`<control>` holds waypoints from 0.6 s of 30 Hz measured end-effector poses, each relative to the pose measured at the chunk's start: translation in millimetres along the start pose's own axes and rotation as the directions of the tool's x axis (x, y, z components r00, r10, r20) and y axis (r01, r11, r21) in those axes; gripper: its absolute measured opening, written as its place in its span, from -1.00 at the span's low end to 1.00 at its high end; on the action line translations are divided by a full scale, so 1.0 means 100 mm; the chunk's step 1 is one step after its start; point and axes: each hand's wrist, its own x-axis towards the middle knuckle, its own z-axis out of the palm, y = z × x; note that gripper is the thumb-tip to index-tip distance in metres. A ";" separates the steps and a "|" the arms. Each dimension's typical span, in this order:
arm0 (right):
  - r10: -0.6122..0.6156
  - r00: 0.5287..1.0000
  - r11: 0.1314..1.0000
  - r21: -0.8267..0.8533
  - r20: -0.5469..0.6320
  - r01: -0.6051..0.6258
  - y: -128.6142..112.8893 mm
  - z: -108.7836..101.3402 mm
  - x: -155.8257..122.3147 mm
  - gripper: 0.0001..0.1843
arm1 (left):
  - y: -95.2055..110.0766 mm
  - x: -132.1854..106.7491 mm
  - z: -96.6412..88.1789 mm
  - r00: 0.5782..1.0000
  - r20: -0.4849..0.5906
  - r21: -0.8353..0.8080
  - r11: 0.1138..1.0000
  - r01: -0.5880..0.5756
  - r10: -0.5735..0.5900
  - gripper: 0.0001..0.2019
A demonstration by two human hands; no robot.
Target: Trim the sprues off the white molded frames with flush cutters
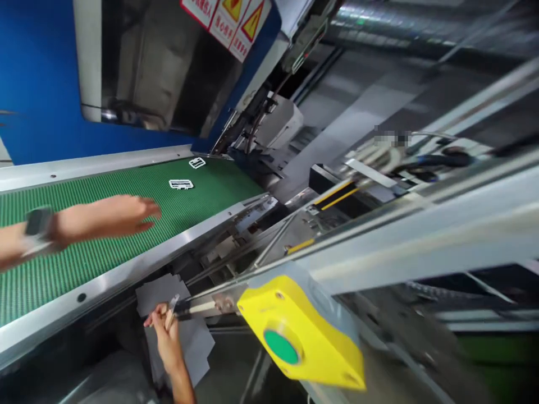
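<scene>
My left hand [113,217], with a dark watch [39,225] on its wrist, reaches over the green ribbed conveyor belt [126,185]. Its fingers are stretched out and slightly blurred, with nothing visible in them. Beyond the fingertips, two flat white frame-like parts with slots lie on the belt: a nearer part [181,184] and a farther part [197,163]. Below the belt's edge, my right hand [167,336] has its fingers curled together, with a small pale thing at them that I cannot make out. White sheets [196,348] lie behind this hand.
A yellow box [311,336] with a green button is mounted on a grey metal frame [442,224] at right. The belt's metal rail [126,258] runs between my hands. Behind the belt stands a blue machine [37,84] with a dark window and warning signs [229,22].
</scene>
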 end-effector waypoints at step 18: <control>-0.208 0.972 0.938 0.305 0.114 0.165 -0.73 0.12 0.38 -0.59 | 0.12 2.64 0.35 0.971 0.195 0.163 0.981 0.106 -0.137 -0.63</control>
